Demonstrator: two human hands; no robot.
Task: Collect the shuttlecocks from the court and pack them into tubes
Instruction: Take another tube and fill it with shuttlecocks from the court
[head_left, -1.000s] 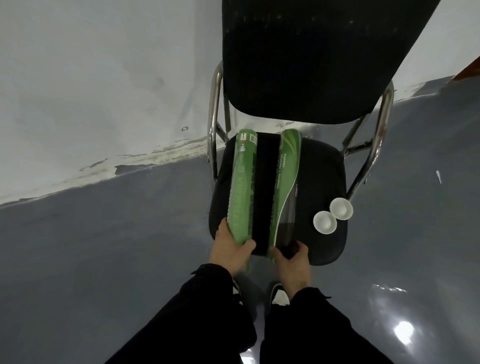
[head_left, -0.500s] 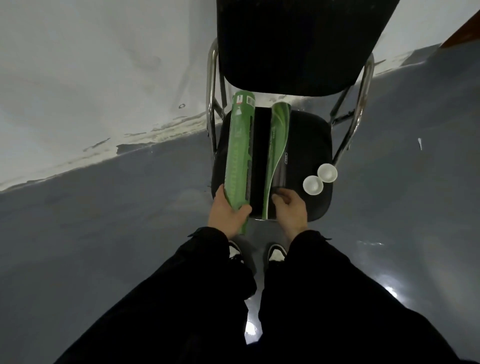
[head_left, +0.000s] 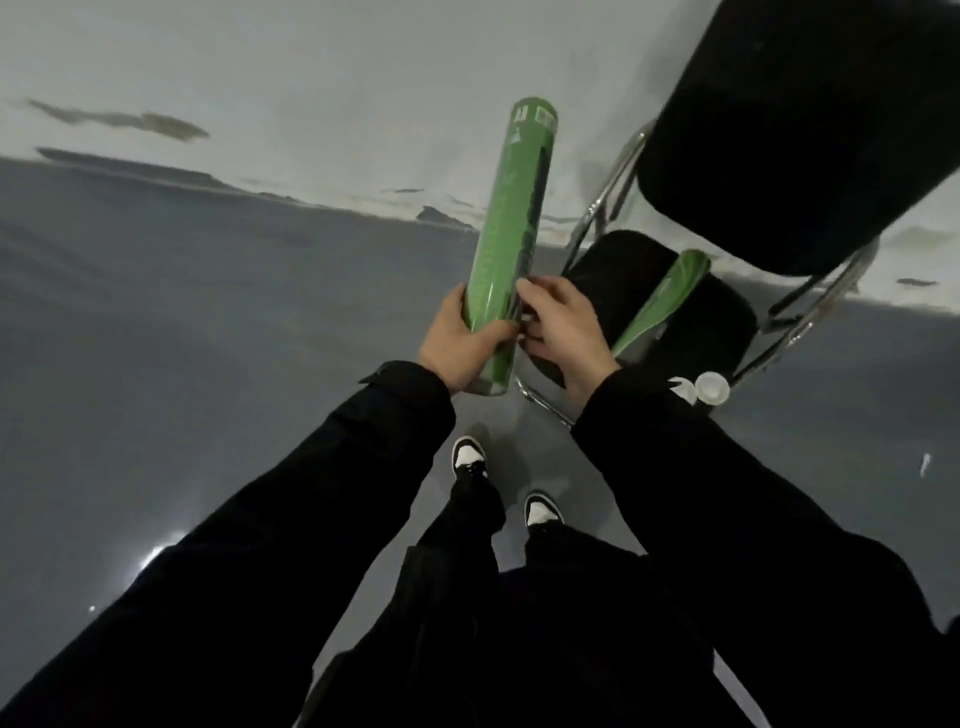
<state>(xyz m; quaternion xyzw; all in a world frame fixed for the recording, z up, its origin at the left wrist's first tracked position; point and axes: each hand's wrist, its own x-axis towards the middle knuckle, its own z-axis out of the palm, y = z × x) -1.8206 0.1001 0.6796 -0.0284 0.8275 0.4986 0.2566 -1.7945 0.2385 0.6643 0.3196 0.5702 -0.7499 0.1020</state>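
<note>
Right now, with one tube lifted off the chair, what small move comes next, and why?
Probably carry the green tube out onto the court. The left hand grips its lower end, the right hand steadies it, it is clear of the chair, and no shuttlecocks show here.

Two tubes, one lifted in front of the chair and one lying on its seat

The left hand (head_left: 460, 340) grips the lower end of a tube (head_left: 511, 223) that stands nearly upright off the chair (head_left: 800, 130), to its left. The right hand (head_left: 563, 332) is just beside it on the right, fingertips at the tube's lower part. A second tube (head_left: 662, 301) lies on the seat, right of the hands. Two caps (head_left: 701, 388) sit side by side at the seat's near right edge. The wall (head_left: 311, 67) stands behind the chair; two shoes (head_left: 470, 460) are on the floor (head_left: 182, 338) below the hands.
</note>
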